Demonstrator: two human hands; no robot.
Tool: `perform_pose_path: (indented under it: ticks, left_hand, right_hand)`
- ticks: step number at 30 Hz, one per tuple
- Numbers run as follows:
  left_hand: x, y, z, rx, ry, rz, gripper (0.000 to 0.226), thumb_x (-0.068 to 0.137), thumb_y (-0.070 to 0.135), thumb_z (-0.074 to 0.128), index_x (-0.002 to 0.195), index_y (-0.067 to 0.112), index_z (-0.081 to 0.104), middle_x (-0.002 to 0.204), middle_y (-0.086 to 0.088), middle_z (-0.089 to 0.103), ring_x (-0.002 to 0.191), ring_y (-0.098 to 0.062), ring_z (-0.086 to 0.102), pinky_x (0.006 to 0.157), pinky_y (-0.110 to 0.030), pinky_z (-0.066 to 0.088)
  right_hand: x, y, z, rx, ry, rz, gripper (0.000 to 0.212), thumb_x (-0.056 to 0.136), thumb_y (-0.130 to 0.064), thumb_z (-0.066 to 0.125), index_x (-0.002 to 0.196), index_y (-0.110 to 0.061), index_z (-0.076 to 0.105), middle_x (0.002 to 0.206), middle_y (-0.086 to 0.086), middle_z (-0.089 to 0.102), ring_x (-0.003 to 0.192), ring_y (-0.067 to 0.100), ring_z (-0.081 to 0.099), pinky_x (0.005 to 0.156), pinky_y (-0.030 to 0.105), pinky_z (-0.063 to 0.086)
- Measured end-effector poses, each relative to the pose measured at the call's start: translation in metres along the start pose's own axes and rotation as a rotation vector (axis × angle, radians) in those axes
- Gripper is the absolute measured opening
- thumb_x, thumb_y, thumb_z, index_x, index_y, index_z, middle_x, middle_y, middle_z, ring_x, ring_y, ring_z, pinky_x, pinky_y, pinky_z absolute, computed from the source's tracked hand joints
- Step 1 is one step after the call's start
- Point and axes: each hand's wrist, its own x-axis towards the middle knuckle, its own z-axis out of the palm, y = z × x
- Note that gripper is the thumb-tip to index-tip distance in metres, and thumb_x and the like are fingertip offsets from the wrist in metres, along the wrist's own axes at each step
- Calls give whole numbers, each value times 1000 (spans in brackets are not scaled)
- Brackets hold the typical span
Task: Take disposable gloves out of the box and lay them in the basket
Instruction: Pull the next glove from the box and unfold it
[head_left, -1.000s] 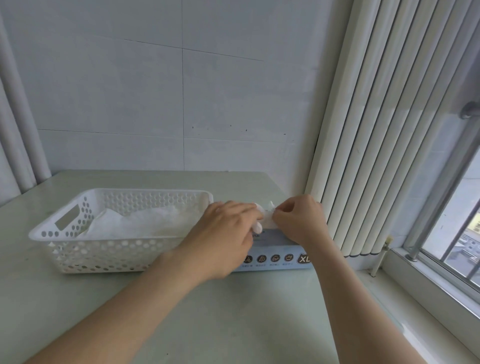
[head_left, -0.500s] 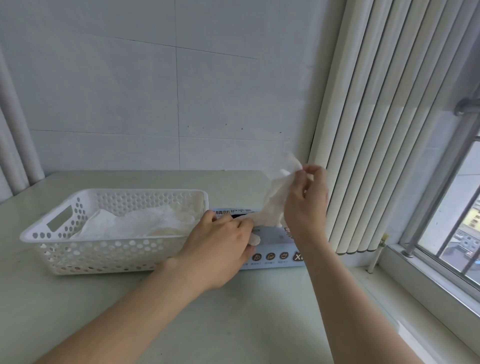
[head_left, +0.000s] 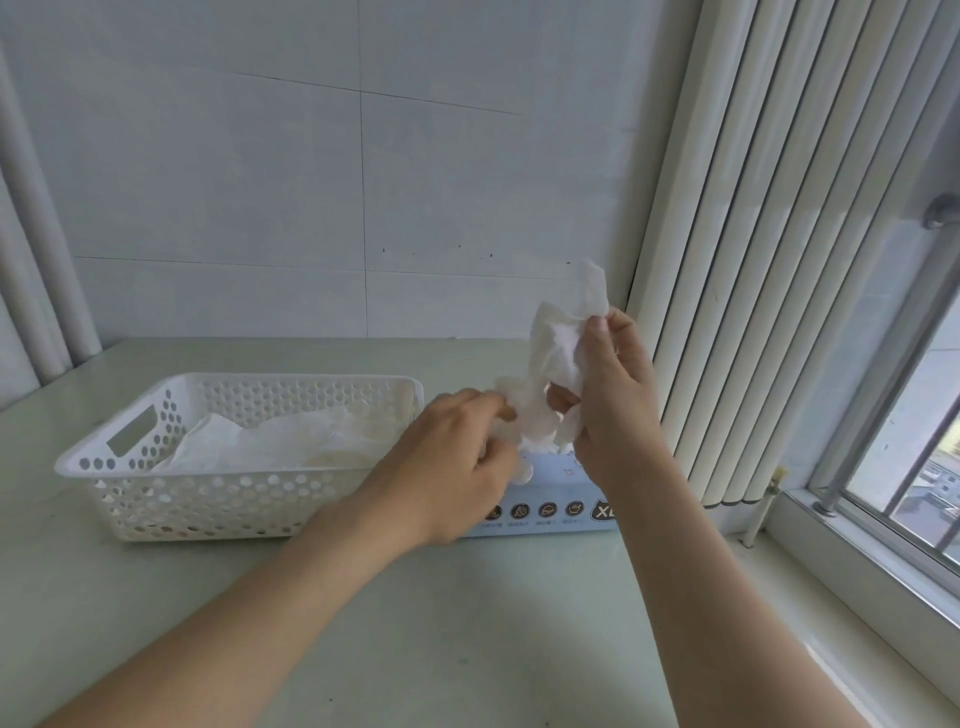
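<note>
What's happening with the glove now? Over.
Right hand pinches glove above box. Left hand holds its lower end. Basket beside box, gloves inside. Nothing blocking.

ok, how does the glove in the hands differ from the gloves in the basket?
The held glove hangs crumpled and upright above the box, gripped by right hand and left hand; the basket gloves lie slumped in the basket, untouched. Both are thin and white.

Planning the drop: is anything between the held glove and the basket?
Nothing separate. The glove, pinched by the right hand, is up beside the basket; only the left hand, gripping it too, lies between.
</note>
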Motion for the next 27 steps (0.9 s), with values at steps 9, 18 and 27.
perform_pose_path:
  ticks: [9,18,27]
  left_hand:
    - [10,3,-25,-673,152,-243,42,88,56,57,127,40,62,115,14,73,105,-6,71,101,-40,53]
    - [15,0,-37,-1164,98,-457,28,103,8,63,126,-7,65,110,-19,75,89,-23,74,84,-39,65]
    - [13,-10,-47,-1113,-62,-415,52,82,6,70,134,1,65,125,-20,73,117,-29,70,103,-46,54]
  right_hand:
    - [-10,-6,10,129,-147,203,21,113,-25,44,99,-19,58,73,3,57,50,13,45,41,24,34]
    - [-11,-1,9,100,-43,241,34,110,-26,47,122,1,64,95,13,65,84,27,63,70,34,51]
    - [-12,-2,8,72,-129,253,53,105,-23,26,122,0,70,115,12,79,92,31,77,78,38,63]
